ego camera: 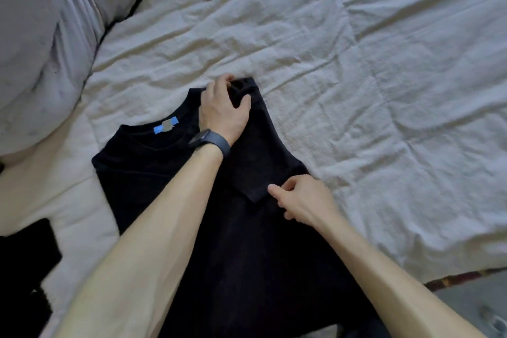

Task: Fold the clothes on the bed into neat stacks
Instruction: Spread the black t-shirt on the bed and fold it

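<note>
The T-shirt (142,173)'s folded edge, beside open bed (384,90), is gripped by the left hand (223,111) and touched by the right hand (304,203) (hold unclear); blue label (166,126) illegible.

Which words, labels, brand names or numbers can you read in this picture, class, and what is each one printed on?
Blue neck label inside the collar of the black T-shirt: too blurred to read; a grey patch covers part of it.
Watch on the wrist: dark, no figures show.
No other text can be seen.
</note>
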`<state>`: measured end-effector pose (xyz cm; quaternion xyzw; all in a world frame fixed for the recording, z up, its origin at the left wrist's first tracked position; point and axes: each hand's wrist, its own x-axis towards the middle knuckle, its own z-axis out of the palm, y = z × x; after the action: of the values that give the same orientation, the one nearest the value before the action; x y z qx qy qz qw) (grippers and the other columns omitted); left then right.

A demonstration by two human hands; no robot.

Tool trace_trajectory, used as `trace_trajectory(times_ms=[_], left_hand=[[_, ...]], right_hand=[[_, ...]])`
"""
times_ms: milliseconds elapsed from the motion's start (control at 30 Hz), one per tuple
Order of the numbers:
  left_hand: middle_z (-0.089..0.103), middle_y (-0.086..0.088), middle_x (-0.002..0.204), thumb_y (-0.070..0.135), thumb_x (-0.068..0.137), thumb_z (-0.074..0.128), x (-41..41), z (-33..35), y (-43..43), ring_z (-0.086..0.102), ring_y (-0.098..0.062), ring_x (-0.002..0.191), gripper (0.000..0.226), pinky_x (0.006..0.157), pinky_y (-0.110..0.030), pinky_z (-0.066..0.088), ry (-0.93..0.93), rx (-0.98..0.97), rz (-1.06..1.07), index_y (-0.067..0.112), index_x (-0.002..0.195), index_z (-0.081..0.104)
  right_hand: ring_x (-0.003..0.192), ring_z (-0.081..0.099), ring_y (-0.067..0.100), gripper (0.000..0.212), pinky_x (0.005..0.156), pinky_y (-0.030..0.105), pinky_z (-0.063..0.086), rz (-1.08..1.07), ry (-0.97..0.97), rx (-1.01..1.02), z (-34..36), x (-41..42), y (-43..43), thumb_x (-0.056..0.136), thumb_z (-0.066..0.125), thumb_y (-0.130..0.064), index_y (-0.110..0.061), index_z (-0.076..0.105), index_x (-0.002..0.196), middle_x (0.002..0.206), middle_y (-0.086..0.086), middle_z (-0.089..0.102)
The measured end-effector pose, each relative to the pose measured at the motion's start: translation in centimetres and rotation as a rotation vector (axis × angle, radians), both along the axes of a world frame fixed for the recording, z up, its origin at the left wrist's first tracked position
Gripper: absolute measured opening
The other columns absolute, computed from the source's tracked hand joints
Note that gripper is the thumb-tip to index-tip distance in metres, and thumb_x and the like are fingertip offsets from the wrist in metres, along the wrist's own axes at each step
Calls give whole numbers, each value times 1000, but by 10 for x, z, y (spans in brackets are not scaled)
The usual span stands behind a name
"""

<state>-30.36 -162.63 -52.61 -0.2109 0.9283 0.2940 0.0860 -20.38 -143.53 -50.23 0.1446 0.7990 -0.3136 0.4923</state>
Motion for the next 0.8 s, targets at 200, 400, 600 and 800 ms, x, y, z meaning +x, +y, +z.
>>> trace_trajectory(times_ms=[200,400,600,800], left_hand=[[13,-7,167,57,92,40,138,-18,42,8,-23,155,78,123,-52,6,-34,-375,-52,17,158,25],[-10,-8,168,70,94,25,173,-63,53,-11,-23,154,88,123,-56,-5,-216,-461,-116,17,161,0],[-15,-3,167,70,93,26,187,-49,50,-17,-19,153,89,123,-54,-5,-287,-410,-145,20,160,-4],[-9,4,168,59,98,29,309,-21,67,-10,-15,154,75,124,-53,7,-310,-281,-202,28,161,1]], right_hand=[[93,66,19,30,72,31,47,164,1007,-68,0,-40,-36,98,43,-41,-25,68,106,101,-5,72],[156,-15,16,62,124,50,-11,930,934,80,-92,-77,-49,107,20,-54,-36,-1,162,171,-4,-11],[158,-4,26,66,123,59,-3,864,1052,59,-81,-21,-32,103,31,-55,-28,20,162,171,9,0],[158,-3,25,67,125,59,7,902,917,94,-55,125,47,101,36,-54,-28,22,162,171,8,2]])
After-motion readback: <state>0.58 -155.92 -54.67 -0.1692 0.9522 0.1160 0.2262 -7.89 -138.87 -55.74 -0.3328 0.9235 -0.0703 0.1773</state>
